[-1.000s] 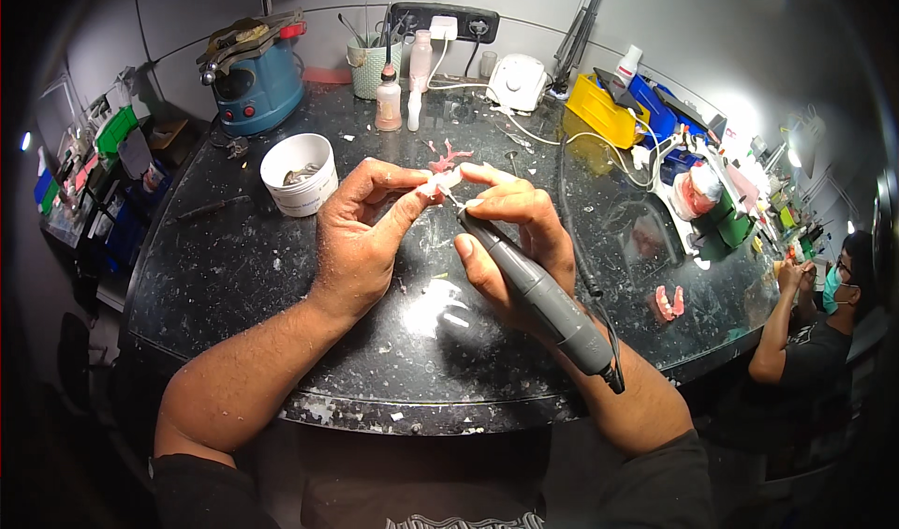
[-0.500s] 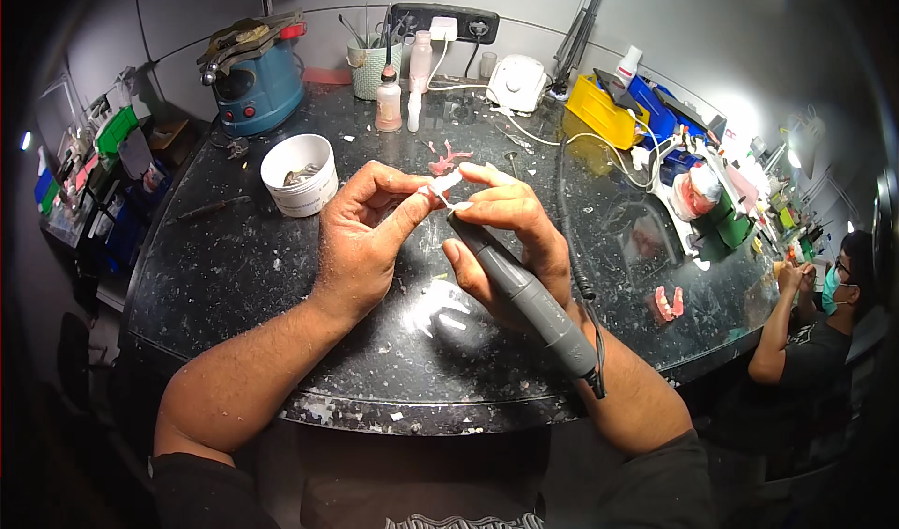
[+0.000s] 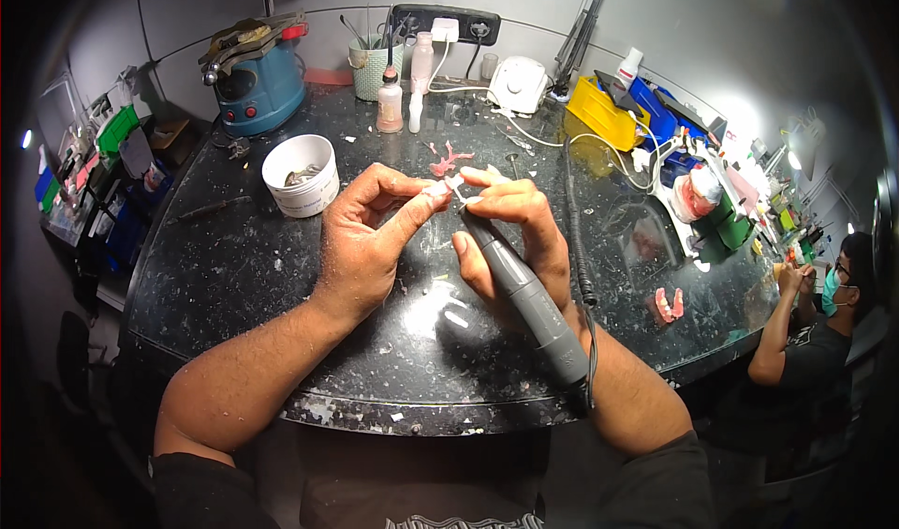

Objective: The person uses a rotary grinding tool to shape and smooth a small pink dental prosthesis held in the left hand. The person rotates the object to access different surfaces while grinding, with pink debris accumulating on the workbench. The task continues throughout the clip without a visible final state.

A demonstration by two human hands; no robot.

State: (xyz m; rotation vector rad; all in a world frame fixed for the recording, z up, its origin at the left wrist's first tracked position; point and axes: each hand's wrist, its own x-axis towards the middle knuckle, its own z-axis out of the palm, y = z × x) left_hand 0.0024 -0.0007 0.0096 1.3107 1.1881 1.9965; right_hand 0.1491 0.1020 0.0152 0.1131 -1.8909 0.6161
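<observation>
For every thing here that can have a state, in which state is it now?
Left hand: closed on the small pale piece.
Right hand: closed around the dark handpiece.
Small pale piece: gripped, partly hidden.
Dark handpiece: slanted; whether running, cannot tell.
White tub: upright, uncovered, partly filled.
Basket: upright, holding tools.
Black socket strip: two plugs inserted.
U-shaped pink piece: lying on the worktop.
Worktop: speckled.

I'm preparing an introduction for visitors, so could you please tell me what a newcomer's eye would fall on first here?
Probably the dark handheld tool in the right hand, slanting through the middle, its tip near the small pale piece pinched in the left hand. Next might come the blue machine at the back left and the pink, horseshoe-shaped piece lying to the right.
</observation>
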